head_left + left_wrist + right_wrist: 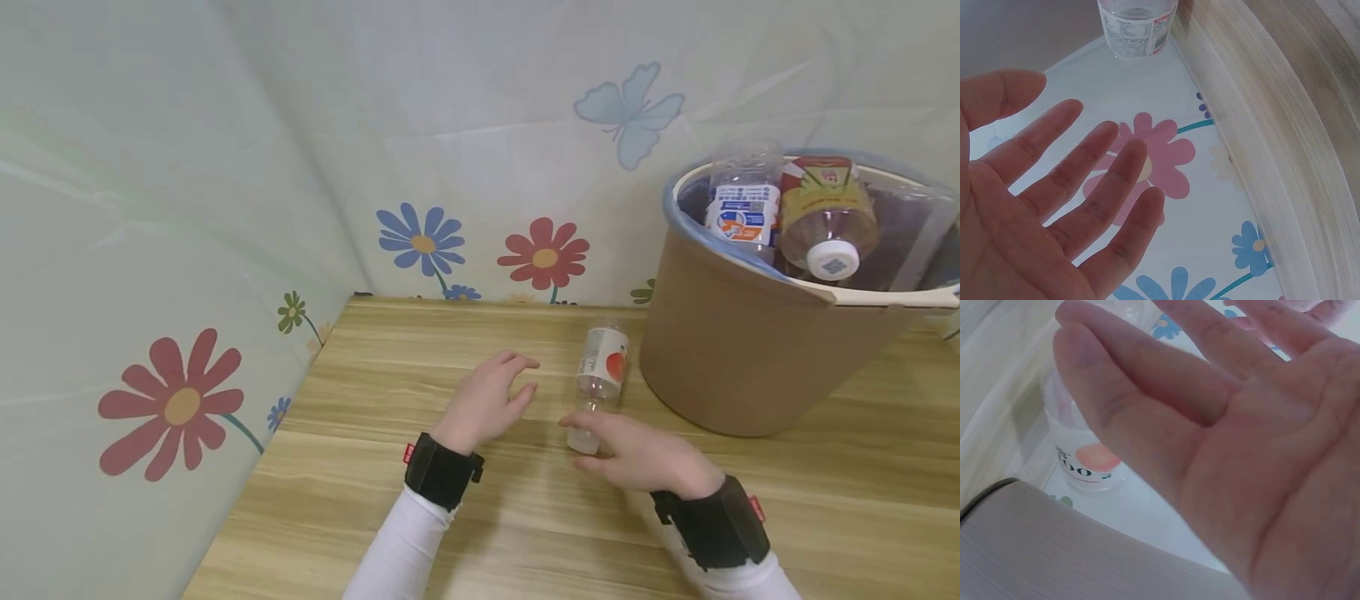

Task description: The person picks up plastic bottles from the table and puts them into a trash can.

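Observation:
A clear plastic bottle (602,357) with a white label and a red-orange fruit print is on the wooden table, its white cap (582,441) toward me. My right hand (645,454) hovers at the cap end, its index finger overlapping the bottle's neck in the head view. In the right wrist view the thumb and index finger are close together, with the labelled bottle (1088,453) beyond them. To the left of the bottle, my left hand (483,402) is held with fingers spread and nothing in it. The left wrist view shows the bottle (1137,34) past the fingertips.
A large brown bin (742,358) with a blue-and-white rim stands right of the bottle. Inside are several empty bottles, among them one with a blue-orange label (742,218) and one with a yellow-red label (827,187). Flower-printed sheeting (465,167) borders the table (360,500).

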The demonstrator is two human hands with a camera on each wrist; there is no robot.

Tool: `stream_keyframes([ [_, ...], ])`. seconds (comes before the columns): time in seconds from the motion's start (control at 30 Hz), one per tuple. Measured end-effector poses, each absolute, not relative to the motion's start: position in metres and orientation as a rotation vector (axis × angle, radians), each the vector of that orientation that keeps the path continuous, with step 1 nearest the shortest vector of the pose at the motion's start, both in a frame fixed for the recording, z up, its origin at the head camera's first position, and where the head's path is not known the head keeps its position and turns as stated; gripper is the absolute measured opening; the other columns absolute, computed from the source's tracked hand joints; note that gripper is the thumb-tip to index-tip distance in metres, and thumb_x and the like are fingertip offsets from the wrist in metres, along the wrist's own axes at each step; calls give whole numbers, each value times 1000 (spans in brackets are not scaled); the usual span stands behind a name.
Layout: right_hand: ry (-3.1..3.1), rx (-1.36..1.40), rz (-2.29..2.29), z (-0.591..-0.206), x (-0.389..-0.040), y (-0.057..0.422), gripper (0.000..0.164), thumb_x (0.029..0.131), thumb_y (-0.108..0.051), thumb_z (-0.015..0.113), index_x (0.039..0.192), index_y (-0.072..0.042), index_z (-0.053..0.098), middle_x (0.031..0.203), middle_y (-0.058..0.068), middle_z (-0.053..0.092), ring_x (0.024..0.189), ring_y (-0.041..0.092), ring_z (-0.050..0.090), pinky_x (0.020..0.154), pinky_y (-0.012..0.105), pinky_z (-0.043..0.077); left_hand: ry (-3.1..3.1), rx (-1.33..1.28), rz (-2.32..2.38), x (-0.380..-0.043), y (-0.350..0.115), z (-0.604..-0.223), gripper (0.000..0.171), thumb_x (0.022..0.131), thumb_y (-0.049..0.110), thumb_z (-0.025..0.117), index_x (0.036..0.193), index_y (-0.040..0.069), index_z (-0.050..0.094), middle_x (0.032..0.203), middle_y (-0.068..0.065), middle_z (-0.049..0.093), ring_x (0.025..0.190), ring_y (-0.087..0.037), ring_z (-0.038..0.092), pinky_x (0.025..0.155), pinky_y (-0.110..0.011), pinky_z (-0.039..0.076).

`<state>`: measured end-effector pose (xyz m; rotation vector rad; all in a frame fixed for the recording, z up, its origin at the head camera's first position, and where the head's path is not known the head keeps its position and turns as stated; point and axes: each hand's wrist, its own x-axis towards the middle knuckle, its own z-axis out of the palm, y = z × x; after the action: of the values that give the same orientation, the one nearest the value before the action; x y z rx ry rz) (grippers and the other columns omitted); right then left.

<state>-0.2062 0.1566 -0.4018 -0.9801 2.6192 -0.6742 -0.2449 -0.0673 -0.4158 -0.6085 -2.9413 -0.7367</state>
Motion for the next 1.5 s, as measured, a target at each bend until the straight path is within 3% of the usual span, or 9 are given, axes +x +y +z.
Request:
stream_keyframes([
  [0.33,2738,-873,-1000,-383,-210,178,40,99,-19,64,135,-3,59,130,21,67,98,28,75,82,46,62,-2843,-613,-626,-236,-31,-433,51,100,28,59,148,15,48,142,-9,61,120,-27,66,96,-39,58],
  [0.53,3043,-629,-1013,-381,-216,191,29,99,-13,59,125,-2,65,112,17,74,84,21,67,72,38,56,-2889,-586,-576,-226,-11,-445,54,100,36,58,147,10,49,136,-11,65,115,-26,68,92,-39,59],
  [0.8,3100,-560,-999,-381,-217,197,28,99,-14,57,123,-3,66,101,12,74,78,19,59,68,31,49,-2986,-571,-468,-216,5,-460,53,98,51,59,131,10,60,98,-3,73,82,-16,71,59,-25,53],
  [0.93,3096,-566,-1012,-380,-216,197,30,99,-14,56,124,-1,65,101,13,74,80,20,61,71,35,51,-2990,-594,-490,-215,10,-462,68,96,51,62,151,17,44,113,-4,74,93,-19,73,65,-28,57],
  [1.03,3104,-563,-1016,-379,-216,198,29,99,-14,57,124,-1,65,101,13,74,80,21,62,72,36,52,-2971,-668,-484,-215,12,-461,65,97,42,63,155,27,39,127,-6,70,100,-21,72,71,-30,59],
  [1.17,3102,-554,-1026,-380,-217,200,29,99,-16,59,123,-3,66,103,14,74,81,21,62,71,35,51,-2944,-818,-420,-216,13,-461,49,98,28,61,146,33,52,140,-11,62,95,-18,71,71,-27,58],
  [1.3,3093,-545,-1030,-380,-217,202,28,100,-17,58,123,-6,66,102,12,74,81,19,61,70,32,49,-2938,-914,-381,-215,13,-460,35,98,21,60,132,30,66,131,-8,68,94,-17,70,76,-27,57],
  [1.43,3090,-553,-1023,-380,-217,203,28,100,-18,57,124,-6,66,101,11,75,81,19,62,71,32,50,-2997,-959,-378,-215,6,-453,27,101,25,58,124,26,71,119,0,74,110,-18,67,87,-28,57],
  [1.5,3076,-559,-1021,-379,-217,202,30,100,-18,58,126,-5,65,105,13,75,84,21,65,73,36,53,-3061,-967,-412,-216,-3,-446,25,102,27,58,120,23,73,115,2,75,107,-16,66,83,-25,55],
])
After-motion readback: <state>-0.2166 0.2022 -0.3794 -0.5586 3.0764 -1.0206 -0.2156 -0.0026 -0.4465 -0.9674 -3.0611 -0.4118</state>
